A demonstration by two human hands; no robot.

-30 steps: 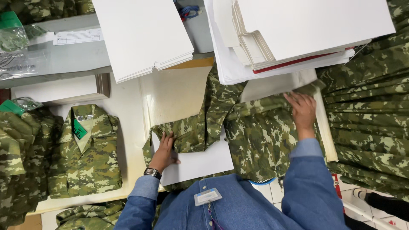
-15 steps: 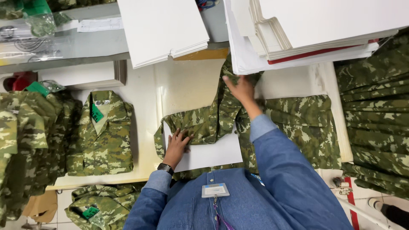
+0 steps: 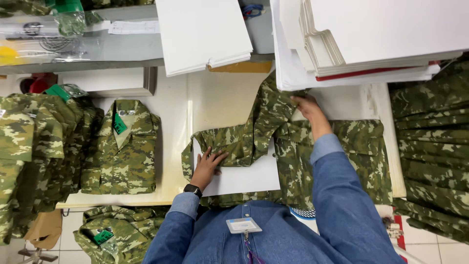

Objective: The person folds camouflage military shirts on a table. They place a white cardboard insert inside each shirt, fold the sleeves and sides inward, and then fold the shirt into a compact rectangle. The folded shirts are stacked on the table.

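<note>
My left hand [image 3: 209, 165] lay spread, pinning the white cardboard sheet [image 3: 244, 177] inside the green camouflage fabric shirt [image 3: 298, 146]; my right hand [image 3: 309, 108] pinched its sleeve to fold it.

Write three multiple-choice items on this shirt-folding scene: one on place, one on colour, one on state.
1. Where does the left hand rest?
A. on the white cardboard sheet over the unfolded camouflage shirt
B. on the floor
C. on the grey shelf

2. What colour is the tag at the collar of the folded camouflage shirt?
A. red
B. green
C. blue

3. How is the right hand posed?
A. clenched around scissors
B. raised in the air
C. laid on the unfolded shirt's fabric, by its upper edge

Answers: 1 A, its fingers lie spread on the sheet; 2 B, green shows against the collar; 3 C, the hand lies against the cloth.
</note>
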